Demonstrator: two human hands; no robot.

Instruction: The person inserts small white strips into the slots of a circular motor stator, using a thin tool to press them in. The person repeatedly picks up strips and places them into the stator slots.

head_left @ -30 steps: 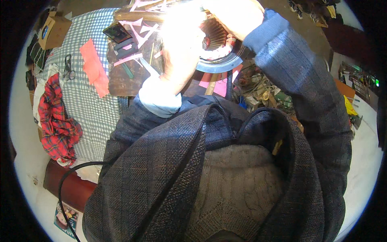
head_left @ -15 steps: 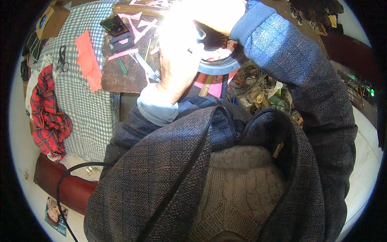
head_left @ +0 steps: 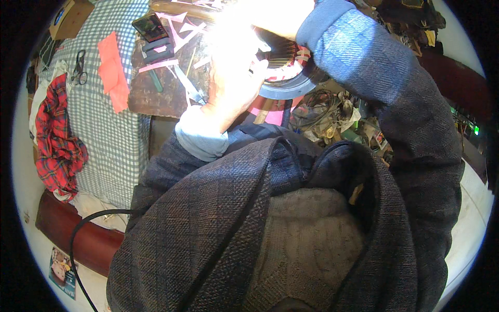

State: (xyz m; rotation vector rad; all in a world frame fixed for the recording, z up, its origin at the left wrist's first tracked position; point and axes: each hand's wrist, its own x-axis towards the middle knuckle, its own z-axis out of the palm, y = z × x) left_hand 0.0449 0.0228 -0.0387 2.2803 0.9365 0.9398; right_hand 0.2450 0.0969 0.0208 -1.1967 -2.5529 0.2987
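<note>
Bright glare washes out much of both hands at the top of the head view. My left hand (head_left: 228, 86) is at the near left side of a round motor stator (head_left: 288, 89), its thumb by the inner rim. That stator has a grey-blue outer ring, dark slots inside and red-and-white wrapping around the inner edge. A small pale piece (head_left: 264, 46) shows beside the left thumb; whether the hand grips it is unclear. My right hand (head_left: 283, 20) reaches over the stator's far side. Its fingers are lost in the glare.
On the worn wooden board (head_left: 171, 101) lie a phone (head_left: 149, 28), black blocks, pink paper strips, a green-handled tool (head_left: 156, 81) and a blade-like strip. Red paper (head_left: 113, 73) and scissors (head_left: 79, 67) rest on the checkered cloth (head_left: 112, 156). Cables and scraps (head_left: 332, 114) lie at right.
My left thumb has shifted slightly right along the stator's rim, and the right hand has moved slightly. More of the stator's slotted inside shows. The whole view has shifted a little.
</note>
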